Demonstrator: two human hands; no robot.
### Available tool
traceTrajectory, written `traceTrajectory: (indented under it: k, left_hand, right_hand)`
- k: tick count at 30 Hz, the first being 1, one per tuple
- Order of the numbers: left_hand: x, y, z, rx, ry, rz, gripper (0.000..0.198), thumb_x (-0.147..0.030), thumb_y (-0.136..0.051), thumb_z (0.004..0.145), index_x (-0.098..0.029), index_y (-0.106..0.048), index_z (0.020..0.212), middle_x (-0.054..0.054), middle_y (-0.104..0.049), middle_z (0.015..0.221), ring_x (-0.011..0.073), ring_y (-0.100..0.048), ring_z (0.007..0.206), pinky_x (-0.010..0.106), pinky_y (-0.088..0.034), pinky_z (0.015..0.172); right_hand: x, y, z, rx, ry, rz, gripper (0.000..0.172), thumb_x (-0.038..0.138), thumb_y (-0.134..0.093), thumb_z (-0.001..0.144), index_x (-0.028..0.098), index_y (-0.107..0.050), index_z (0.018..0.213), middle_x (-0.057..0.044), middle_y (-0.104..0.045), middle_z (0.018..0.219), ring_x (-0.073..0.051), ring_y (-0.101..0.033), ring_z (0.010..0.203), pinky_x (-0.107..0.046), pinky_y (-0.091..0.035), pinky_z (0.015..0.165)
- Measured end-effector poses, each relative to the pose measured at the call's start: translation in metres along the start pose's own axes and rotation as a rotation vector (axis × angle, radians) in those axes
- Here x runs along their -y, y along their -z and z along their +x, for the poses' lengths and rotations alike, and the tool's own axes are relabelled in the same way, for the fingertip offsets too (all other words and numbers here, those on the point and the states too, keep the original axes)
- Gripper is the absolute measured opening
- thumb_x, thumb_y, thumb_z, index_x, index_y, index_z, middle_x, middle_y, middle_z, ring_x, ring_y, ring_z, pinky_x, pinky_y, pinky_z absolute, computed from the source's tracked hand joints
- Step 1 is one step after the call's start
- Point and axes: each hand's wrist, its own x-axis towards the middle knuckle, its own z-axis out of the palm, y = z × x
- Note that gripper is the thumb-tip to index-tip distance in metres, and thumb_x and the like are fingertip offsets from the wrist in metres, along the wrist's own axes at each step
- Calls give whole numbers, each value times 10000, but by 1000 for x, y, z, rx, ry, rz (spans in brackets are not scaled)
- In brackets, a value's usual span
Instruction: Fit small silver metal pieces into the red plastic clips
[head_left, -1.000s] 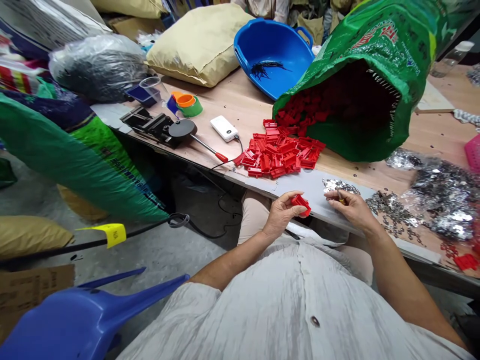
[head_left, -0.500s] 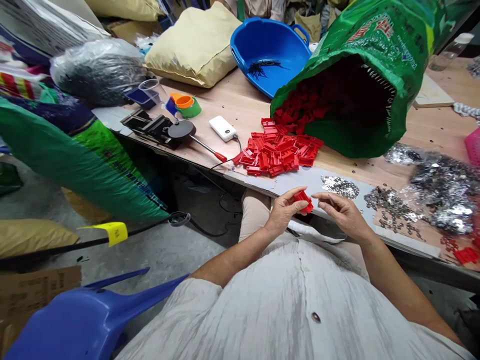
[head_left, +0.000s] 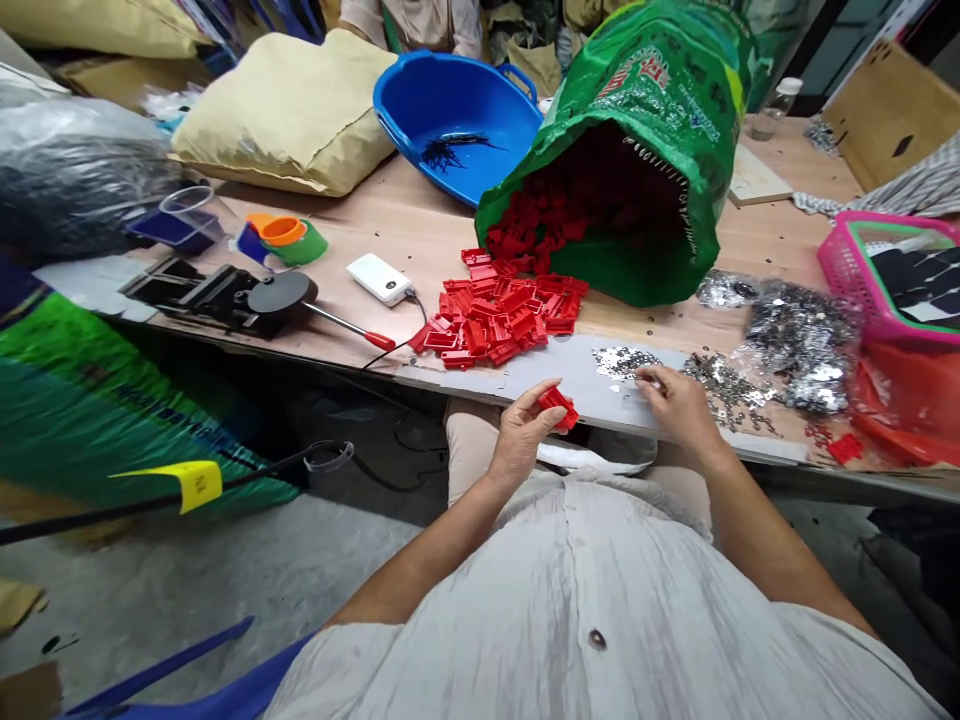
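Between the thumb and fingers of my left hand [head_left: 523, 428] is a small red plastic part [head_left: 559, 407], held over the table's front edge. My right hand [head_left: 679, 405] reaches to the near edge of a heap of small shiny metal pieces [head_left: 621, 361]. Its thumb and fingertips are pinched together there; whatever is between them is too small to make out. Further back, a pile of similar red plastic parts [head_left: 502, 315] spills from the mouth of a green woven sack [head_left: 637, 270] lying on its side.
Right of my right hand are more small metal pieces [head_left: 724, 385], a clear plastic bag of metal pieces [head_left: 802, 340] and a pink basket [head_left: 840, 262]. Leftward lie a white power bank [head_left: 379, 278] with a cable and a black hand-lever tool [head_left: 247, 300]. A blue basin [head_left: 465, 110] stands behind.
My right hand has moved away from the red plastic part, rightward to the shiny metal pieces. My left hand still holds the part. The whole view has turned to the right.
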Motion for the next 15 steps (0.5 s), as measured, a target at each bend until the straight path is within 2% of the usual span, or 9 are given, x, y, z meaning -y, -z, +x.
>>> traceTrajectory:
  k: [3,7,10,15]
  left_hand:
    - [2,2,1,-8,3,-3,544,-306,-827,657,-186,-664,1161,65,-738,912,162,-688,758,243,-538,616]
    - [5,-1,2,-6,25,6,543,-306,-822,664,-180,-659,1166,65,-738,908,160,-688,751,236,-532,605]
    - [5,-4,2,5,43,10,542,-308,-819,666,-178,-657,1166,65,-737,912,163,-691,754,240,-535,611]
    - [5,-6,1,5,36,15,533,-302,-819,663,-183,-660,1157,61,-736,909,171,-696,761,252,-544,615]
  right_hand:
    - [-30,28,-3,-112,-109,-90,232,341,-529,886,216,-693,991,-68,-729,981,-222,-656,840,-349,-481,779]
    - [-59,54,-12,-60,-175,-302,204,340,-546,857,227,-710,905,-61,-719,921,-237,-630,831,-354,-451,748]
    - [-63,56,-17,-17,-186,-355,218,353,-541,860,239,-716,923,-56,-713,922,-235,-619,818,-350,-439,729]
    - [-62,46,-14,-18,-168,-386,224,369,-536,869,243,-712,922,-63,-696,920,-237,-606,819,-347,-428,710]
